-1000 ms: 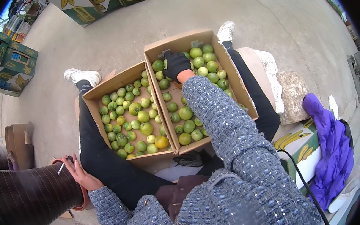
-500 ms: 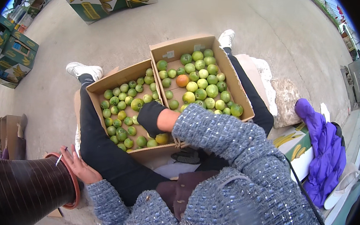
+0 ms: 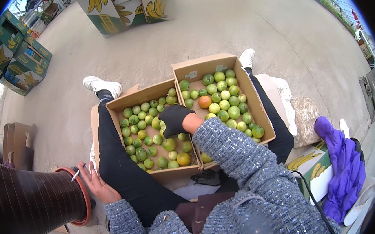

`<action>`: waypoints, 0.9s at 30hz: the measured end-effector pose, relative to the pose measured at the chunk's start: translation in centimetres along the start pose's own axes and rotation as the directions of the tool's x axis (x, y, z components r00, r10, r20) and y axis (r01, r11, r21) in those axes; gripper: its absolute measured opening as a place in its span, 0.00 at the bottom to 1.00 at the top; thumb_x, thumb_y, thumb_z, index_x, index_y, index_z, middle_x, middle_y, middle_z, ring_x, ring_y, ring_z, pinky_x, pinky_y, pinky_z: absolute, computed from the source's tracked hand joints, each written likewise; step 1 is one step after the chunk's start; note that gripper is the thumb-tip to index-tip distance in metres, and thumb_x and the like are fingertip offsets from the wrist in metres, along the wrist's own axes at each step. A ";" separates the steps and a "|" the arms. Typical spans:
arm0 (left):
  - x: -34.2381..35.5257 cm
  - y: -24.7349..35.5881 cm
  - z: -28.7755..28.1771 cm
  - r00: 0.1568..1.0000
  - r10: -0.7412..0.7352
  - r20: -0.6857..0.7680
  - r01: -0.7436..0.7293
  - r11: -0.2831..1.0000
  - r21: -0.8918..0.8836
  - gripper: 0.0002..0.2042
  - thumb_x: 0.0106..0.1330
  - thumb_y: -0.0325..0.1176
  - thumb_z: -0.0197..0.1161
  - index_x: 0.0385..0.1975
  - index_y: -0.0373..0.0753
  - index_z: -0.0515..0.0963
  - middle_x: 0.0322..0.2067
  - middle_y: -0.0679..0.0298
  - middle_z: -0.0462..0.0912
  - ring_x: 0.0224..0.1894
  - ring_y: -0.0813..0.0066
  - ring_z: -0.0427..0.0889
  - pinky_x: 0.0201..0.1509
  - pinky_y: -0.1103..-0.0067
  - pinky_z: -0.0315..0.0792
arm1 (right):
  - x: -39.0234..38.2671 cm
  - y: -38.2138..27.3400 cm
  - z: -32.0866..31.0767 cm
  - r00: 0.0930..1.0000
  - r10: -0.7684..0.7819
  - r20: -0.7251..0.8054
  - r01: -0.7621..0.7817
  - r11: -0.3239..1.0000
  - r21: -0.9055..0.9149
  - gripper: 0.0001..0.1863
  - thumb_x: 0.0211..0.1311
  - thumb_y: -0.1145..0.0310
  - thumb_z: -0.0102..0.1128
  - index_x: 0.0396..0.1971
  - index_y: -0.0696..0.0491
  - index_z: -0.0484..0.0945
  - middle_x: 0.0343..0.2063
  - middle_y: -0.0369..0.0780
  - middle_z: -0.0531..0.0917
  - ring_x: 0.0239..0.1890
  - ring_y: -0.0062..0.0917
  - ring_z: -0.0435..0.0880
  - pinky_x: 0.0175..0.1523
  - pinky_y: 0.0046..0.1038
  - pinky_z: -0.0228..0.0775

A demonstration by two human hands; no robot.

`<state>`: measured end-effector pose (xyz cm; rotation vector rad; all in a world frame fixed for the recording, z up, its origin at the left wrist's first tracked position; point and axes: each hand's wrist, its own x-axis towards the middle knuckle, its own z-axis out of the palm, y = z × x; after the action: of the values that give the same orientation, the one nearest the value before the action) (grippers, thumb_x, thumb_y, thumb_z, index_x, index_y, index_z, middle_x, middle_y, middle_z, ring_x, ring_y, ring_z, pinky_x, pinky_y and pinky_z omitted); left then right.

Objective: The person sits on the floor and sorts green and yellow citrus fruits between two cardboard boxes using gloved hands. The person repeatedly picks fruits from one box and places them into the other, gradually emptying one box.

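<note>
My right hand point(image 3: 173, 120), in a black glove, is over the left cardboard box point(image 3: 175, 172). Its fingers are curled around a yellow-green tomato point(image 3: 163, 127), partly covered by the glove. Around it in that box lie many small green tomatoes point(image 3: 142, 125), with a yellowish-orange one point(image 3: 184, 159) in the near right corner. The right cardboard box point(image 3: 257, 101) holds larger green tomatoes point(image 3: 233, 112) and an orange one point(image 3: 204, 102); my right sleeve hides its near part. My bare left hand point(image 3: 100, 187) holds a white cigarette point(image 3: 76, 175) between its fingers, beside a brown ribbed cylinder point(image 3: 31, 192).
Both boxes lie between my outstretched legs point(image 3: 122, 160). Banana cartons point(image 3: 112, 8) are stacked at the far left, others point(image 3: 23, 63) at the left. A rough stone block point(image 3: 304, 121), a purple jacket point(image 3: 338, 167) and another banana carton point(image 3: 312, 160) stand at the right.
The whole view has shifted, so the scene sits lower and farther right. My right hand has moved farther from me within the left box, and a yellow-green tomato now shows at its fingers.
</note>
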<state>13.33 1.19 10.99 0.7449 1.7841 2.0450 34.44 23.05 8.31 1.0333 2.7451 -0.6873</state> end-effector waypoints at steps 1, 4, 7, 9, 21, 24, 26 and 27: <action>-0.2 0.0 0.1 1.000 -0.012 0.007 0.012 1.000 0.010 0.25 0.69 0.28 0.43 0.66 0.35 0.52 0.65 0.56 0.55 0.64 0.62 0.61 0.66 0.72 0.54 | 0.4 0.4 0.7 0.984 0.019 -0.176 -0.024 0.999 -0.029 0.17 0.38 0.58 0.64 0.26 0.55 0.83 0.31 0.49 0.83 0.35 0.40 0.82 0.41 0.38 0.74; 0.3 -0.8 -0.6 0.998 0.039 0.053 -0.044 0.995 0.091 0.25 0.69 0.29 0.41 0.66 0.35 0.52 0.65 0.55 0.55 0.64 0.62 0.61 0.66 0.72 0.53 | 3.9 -0.3 3.1 0.909 0.087 -0.407 -0.268 0.870 -0.414 0.14 0.48 0.68 0.55 0.33 0.59 0.79 0.33 0.48 0.79 0.40 0.39 0.78 0.45 0.38 0.69; -0.3 0.4 0.9 1.000 -0.009 0.025 0.008 0.999 0.038 0.25 0.69 0.29 0.40 0.66 0.34 0.51 0.66 0.56 0.54 0.64 0.62 0.61 0.66 0.73 0.54 | 9.1 2.6 9.2 0.873 0.400 -0.280 -0.474 0.831 -0.290 0.18 0.51 0.68 0.53 0.41 0.61 0.77 0.39 0.49 0.78 0.45 0.38 0.76 0.48 0.37 0.67; -0.1 0.2 0.7 1.000 -0.007 0.008 0.007 0.999 0.035 0.25 0.69 0.29 0.41 0.66 0.34 0.51 0.66 0.56 0.53 0.65 0.62 0.60 0.65 0.73 0.55 | 9.5 1.2 8.6 0.841 0.455 -0.293 -0.540 0.746 -0.390 0.20 0.51 0.68 0.54 0.43 0.62 0.77 0.44 0.50 0.77 0.49 0.39 0.75 0.48 0.37 0.68; 0.1 -0.1 1.1 0.999 -0.018 0.031 0.019 1.000 -0.023 0.27 0.66 0.27 0.44 0.66 0.34 0.51 0.67 0.57 0.52 0.65 0.62 0.60 0.63 0.74 0.59 | 8.5 3.5 2.3 0.960 0.214 0.179 -0.260 0.922 0.288 0.26 0.33 0.54 0.63 0.36 0.54 0.83 0.40 0.48 0.82 0.42 0.38 0.82 0.46 0.36 0.73; 0.2 0.2 0.5 0.999 -0.031 0.014 0.031 0.999 -0.015 0.27 0.67 0.28 0.44 0.67 0.35 0.50 0.67 0.57 0.52 0.65 0.61 0.60 0.64 0.72 0.57 | 7.5 1.7 1.9 0.924 0.371 0.087 -0.380 0.879 0.287 0.26 0.38 0.53 0.63 0.38 0.53 0.82 0.41 0.48 0.82 0.45 0.37 0.81 0.49 0.34 0.73; 0.0 0.2 0.3 0.999 -0.046 0.021 0.046 0.999 0.016 0.26 0.68 0.28 0.43 0.67 0.37 0.51 0.67 0.57 0.51 0.65 0.61 0.59 0.68 0.70 0.51 | 7.2 0.7 1.0 0.898 0.405 0.172 -0.438 0.864 0.249 0.28 0.43 0.50 0.60 0.43 0.53 0.80 0.45 0.48 0.80 0.48 0.37 0.80 0.53 0.34 0.71; 0.0 0.2 0.3 0.999 -0.049 0.019 0.049 0.999 0.016 0.27 0.67 0.28 0.44 0.67 0.36 0.50 0.67 0.57 0.52 0.65 0.62 0.60 0.66 0.71 0.53 | 7.3 0.7 1.6 0.899 0.405 0.170 -0.437 0.862 0.257 0.29 0.43 0.49 0.59 0.44 0.54 0.80 0.46 0.48 0.79 0.49 0.37 0.79 0.54 0.34 0.70</action>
<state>13.54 1.42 11.23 0.7152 1.7921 1.9882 29.29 27.12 4.60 1.5413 2.2441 -1.0470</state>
